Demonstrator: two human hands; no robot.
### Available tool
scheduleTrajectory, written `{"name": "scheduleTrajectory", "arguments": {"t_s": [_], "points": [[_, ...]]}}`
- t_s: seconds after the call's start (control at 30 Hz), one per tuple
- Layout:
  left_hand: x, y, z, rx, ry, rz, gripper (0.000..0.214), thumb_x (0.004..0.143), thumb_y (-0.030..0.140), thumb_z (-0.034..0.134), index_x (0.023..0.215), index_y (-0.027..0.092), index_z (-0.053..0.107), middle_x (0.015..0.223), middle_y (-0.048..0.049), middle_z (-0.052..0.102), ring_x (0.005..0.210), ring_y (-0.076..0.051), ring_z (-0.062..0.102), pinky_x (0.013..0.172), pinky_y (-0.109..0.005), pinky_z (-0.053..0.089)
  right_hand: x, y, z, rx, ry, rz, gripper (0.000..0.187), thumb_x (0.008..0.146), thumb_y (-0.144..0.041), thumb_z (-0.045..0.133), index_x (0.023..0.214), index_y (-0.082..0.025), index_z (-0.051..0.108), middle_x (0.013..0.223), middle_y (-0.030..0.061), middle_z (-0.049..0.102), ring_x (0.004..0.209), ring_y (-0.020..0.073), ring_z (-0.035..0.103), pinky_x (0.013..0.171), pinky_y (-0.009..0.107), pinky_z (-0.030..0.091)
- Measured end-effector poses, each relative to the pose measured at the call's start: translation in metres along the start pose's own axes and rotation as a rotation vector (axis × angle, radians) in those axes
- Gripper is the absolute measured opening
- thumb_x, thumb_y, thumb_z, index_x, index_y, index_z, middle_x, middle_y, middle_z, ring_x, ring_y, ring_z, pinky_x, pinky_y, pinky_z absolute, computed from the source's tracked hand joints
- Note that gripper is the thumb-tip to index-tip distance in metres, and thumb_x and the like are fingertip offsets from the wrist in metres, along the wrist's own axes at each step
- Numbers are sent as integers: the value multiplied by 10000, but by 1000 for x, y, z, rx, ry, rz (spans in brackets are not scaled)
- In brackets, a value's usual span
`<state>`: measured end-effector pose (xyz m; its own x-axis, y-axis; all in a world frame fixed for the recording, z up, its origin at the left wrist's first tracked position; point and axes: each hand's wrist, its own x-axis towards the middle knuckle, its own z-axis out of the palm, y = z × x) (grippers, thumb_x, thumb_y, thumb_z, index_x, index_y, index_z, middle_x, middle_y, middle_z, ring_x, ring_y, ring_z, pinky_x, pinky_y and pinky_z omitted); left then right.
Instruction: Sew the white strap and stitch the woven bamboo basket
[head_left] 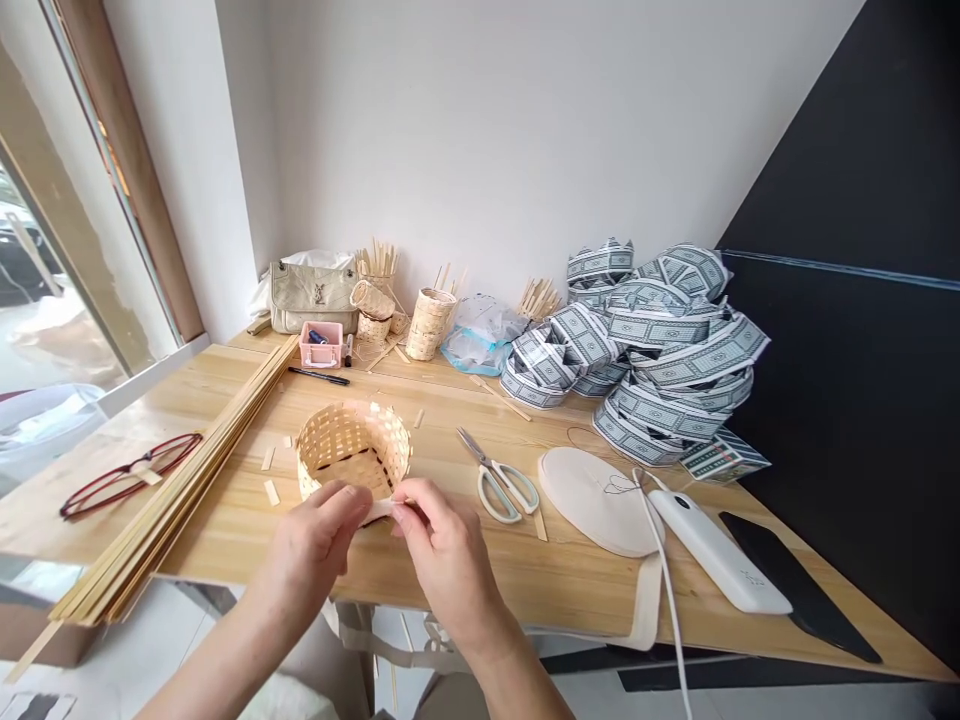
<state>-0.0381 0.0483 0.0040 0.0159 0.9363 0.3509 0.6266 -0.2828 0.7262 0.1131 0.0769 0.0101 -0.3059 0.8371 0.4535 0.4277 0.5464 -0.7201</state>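
Nearest the camera, the left hand and right hand, close together, pinching a pale bamboo strip between them in a narrow, firm grip. Just beyond the grip, its rim touching the strip, a woven bamboo basket. To the right of the grip, white-handled scissors; to the left, a long bundle of bamboo strips, then red-framed glasses. Beneath everything, a pine tabletop.

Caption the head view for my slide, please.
The left hand and right hand hold a bamboo strip at a woven basket's rim.
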Motion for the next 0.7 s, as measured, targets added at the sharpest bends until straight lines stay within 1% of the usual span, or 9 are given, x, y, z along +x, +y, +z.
{"name": "scheduleTrajectory", "arguments": {"t_s": [0.1,0.17,0.27,0.33,0.4,0.47,0.53,0.6,0.7], "points": [[-2,-2,2,-7,40,-22,208,866,267,377,794,208,563,589,64,522,352,-45,476,425,-157,395,2,2,0,32,49,-116,183,839,-81,425,781,-184,565,680,7,591,613,128,562,591,217,415],[-3,-2,3,1,46,-60,175,867,271,387,817,209,543,503,84,483,354,-61,475,448,-170,399,3,3,-1,49,31,-142,197,843,-75,426,817,-181,590,731,19,618,657,131,575,622,221,428],[-5,-1,3,-20,61,-118,141,863,269,393,813,206,509,470,94,463,365,-71,485,469,-181,405,6,3,-2,49,-25,-120,199,840,-75,455,838,-188,620,779,23,649,701,137,589,646,228,436],[-5,0,3,-52,69,-122,124,852,264,401,795,201,491,548,76,515,364,-64,498,449,-180,404,7,2,-2,51,-42,-80,193,835,-80,474,832,-191,632,775,19,656,698,137,592,645,229,437],[-5,0,2,-80,75,-82,122,840,254,413,769,191,490,698,36,572,370,-50,512,427,-178,410,8,2,-2,58,-51,-36,184,831,-86,486,824,-188,639,760,17,656,685,137,591,642,230,439],[-5,0,0,-89,107,-27,144,839,239,415,744,181,506,810,5,580,376,-38,518,415,-173,421,8,2,-2,64,-58,-13,184,824,-80,492,822,-184,644,765,18,659,697,140,595,656,233,440],[-5,3,-2,-65,137,33,166,844,219,414,734,178,529,824,-1,579,373,-29,510,404,-161,422,9,2,-2,62,-62,-14,194,815,-69,493,819,-185,649,774,18,661,713,144,598,664,235,440],[-5,7,-5,2,158,90,178,848,195,411,739,181,551,788,7,588,369,-26,494,392,-147,409,8,2,-2,71,-54,-23,209,806,-56,490,820,-187,653,777,18,661,718,144,599,665,233,440],[-3,13,-13,146,190,155,175,852,179,420,773,192,576,761,12,613,434,-43,528,436,-134,421,8,-1,-3,98,-15,-34,211,806,-56,484,829,-180,654,756,17,648,691,137,593,646,226,441]]}}
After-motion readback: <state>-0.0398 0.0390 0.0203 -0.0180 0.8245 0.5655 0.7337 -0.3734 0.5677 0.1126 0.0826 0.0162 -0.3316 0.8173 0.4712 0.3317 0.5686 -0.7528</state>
